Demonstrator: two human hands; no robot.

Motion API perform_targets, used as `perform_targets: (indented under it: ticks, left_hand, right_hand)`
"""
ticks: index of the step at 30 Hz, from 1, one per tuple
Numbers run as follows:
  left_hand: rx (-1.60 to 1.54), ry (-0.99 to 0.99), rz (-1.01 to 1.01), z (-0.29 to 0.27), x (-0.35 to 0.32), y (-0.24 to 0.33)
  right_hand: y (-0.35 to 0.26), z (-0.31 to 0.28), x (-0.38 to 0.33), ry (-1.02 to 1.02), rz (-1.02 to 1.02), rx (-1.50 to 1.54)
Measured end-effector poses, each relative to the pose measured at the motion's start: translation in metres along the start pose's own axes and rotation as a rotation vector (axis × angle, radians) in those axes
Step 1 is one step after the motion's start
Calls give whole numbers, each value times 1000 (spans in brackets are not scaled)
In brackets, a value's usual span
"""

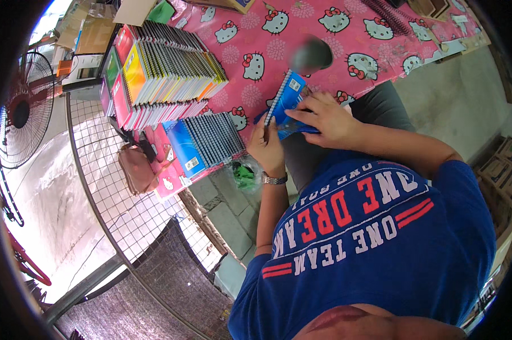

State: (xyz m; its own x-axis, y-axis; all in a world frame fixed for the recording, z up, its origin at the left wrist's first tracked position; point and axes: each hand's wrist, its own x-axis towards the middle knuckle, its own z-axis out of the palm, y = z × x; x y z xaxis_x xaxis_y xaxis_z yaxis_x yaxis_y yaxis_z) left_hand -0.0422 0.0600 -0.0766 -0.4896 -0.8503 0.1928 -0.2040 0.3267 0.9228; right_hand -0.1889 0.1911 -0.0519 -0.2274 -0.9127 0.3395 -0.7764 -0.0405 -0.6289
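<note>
A pink patterned tabletop (241, 54) fills the top of the frame, with a tall pile of multicoloured spiral notebooks (165, 73) at upper left. Behind that stands a cardboard box (94, 37), contents hidden; a row of blue notebooks (205, 139) lies below the pile. Left of the row, a brown pouch (138, 169) shows nothing of its inside, while a clear plastic bag (233, 168) near the centre holds something green. At upper centre is the blue notebook (287, 93), slanting; the left hand (267, 148) pinches its spine's lower end, and the right hand (328, 120) seems curled round a blue-handled tool (307, 130), partly hidden. Good handling probably means keeping the wire straight and firmly braced, with the tool's tip clear of cover and fingertips.
</note>
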Motion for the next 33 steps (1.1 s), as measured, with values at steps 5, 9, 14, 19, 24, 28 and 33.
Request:
perform_targets:
  ticks: [5,9,14,19,24,28,33]
  left_hand:
    - [55,26,35,-2,-8,-8]
    - [123,39,85,0,-9,-2]
    - [319,65,268,-2,-9,15]
    - [171,282,143,-33,1,51]
    - [-218,700,29,-121,40,84]
    - [-50,744,-89,-162,41,62]
    - [139,755,-68,-163,35,33]
  right_hand:
    - [-13,4,15,-13,-2,-121]
    - [-13,11,10,-66,45,-127]
    - [-12,-3,27,-698,716,860]
    - [14,-5,13,-156,244,447]
    - [96,-20,-20,-39,230,-354]
    - [114,-28,-28,74,135,-296]
    - [188,-85,-15,312,268,-511]
